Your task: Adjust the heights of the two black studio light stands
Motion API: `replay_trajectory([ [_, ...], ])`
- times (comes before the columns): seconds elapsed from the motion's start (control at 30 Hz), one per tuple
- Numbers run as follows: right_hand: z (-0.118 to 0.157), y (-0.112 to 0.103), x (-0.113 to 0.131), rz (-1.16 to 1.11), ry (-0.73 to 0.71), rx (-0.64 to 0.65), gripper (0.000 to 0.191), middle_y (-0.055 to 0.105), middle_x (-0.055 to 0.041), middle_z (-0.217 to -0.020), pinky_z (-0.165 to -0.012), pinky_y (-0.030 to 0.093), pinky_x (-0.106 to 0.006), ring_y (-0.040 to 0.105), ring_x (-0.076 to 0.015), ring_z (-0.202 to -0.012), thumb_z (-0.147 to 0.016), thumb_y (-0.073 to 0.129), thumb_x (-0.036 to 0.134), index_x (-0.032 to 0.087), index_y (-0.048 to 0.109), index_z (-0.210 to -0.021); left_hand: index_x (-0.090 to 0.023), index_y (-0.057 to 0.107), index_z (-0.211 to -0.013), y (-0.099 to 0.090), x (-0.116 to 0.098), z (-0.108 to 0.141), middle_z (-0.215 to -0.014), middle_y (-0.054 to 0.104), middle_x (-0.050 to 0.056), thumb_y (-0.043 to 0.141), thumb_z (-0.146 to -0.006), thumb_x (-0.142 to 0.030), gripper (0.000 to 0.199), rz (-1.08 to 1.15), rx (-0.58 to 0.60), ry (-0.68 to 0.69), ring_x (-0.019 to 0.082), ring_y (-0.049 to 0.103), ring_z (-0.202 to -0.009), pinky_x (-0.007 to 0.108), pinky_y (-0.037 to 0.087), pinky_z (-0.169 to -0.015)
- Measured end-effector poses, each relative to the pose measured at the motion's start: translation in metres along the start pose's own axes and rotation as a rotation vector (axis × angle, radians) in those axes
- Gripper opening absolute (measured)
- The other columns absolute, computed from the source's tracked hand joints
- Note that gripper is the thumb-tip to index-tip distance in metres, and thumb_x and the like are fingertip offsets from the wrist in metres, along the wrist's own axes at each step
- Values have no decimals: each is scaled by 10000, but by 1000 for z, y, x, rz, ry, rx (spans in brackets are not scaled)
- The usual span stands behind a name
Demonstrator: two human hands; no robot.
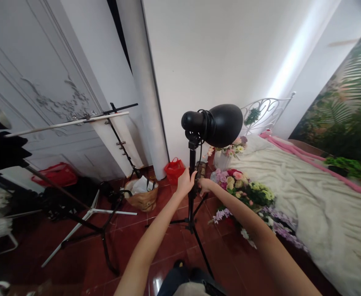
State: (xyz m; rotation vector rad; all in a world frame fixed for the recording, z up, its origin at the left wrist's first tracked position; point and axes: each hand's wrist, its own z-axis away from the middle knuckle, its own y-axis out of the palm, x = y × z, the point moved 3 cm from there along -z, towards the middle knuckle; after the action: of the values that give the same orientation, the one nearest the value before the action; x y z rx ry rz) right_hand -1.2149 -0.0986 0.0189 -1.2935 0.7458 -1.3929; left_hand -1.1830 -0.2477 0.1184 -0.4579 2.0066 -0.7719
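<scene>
A black studio lamp (225, 125) with a coiled cable sits on top of a black stand (191, 207), whose legs are spread on the red tiled floor. My left hand (185, 183) is wrapped round the upper pole just below the lamp head. Against the right side of the same pole, slightly lower, my right hand (204, 186) has its fingers closed at the stand's joint; the pole partly hides what they grip.
Flowers (242, 187) lie right of the stand, beside a bed with a pale cover (316, 205). A red bag (174, 170) and a basket (143, 199) stand behind to the left. More stands, one with white legs (89, 213), spread across the left.
</scene>
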Motion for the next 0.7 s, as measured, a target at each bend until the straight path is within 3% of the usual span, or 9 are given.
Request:
replay_trajectory([
  [0.13,16,18,5,152,-104,-148,362,590,-101,-1055,-764,442,-276,518,-253,-1012,-609,732,215,170,597,-942,-195,449,-1128,1,5,-2,-1060,624,89,332,-897,-462,373,0,-14,12,207,611,-946,296,466,-766],
  [0.27,35,50,13,241,-90,-319,221,567,-118,-1050,-809,405,-271,473,-216,-1017,-811,463,105,157,535,-1013,-202,448,-1127,2,6,-2,-1062,623,86,319,-900,-462,368,15,-34,41,209,607,-961,299,468,-770],
  [0.4,36,65,18,218,22,-386,237,553,-118,-1063,-786,405,-259,453,-212,-1026,-838,423,118,162,497,-1059,-202,448,-1126,0,7,-2,-1080,614,97,326,-895,-469,373,13,-39,41,211,605,-965,306,469,-778],
  [0.47,28,61,17,188,107,-370,270,542,-130,-1104,-765,417,-265,447,-222,-1053,-830,464,168,156,477,-1100,-197,453,-1118,0,7,-3,-1085,611,104,321,-896,-470,376,3,-32,36,216,605,-966,307,470,-772],
  [0.57,10,54,13,165,151,-239,342,549,-166,-1128,-764,433,-308,476,-261,-1060,-784,546,221,130,506,-1112,-197,450,-1124,2,8,-3,-1079,617,99,310,-899,-467,379,-7,-25,24,214,608,-959,304,471,-763],
  [0.7,-13,53,7,143,149,-116,199,635,-192,-953,-759,443,-350,588,-282,-909,-722,613,197,112,640,-900,-197,442,-1138,2,8,-2,-1068,623,91,304,-902,-463,381,-4,-28,19,211,602,-972,297,470,-757],
])
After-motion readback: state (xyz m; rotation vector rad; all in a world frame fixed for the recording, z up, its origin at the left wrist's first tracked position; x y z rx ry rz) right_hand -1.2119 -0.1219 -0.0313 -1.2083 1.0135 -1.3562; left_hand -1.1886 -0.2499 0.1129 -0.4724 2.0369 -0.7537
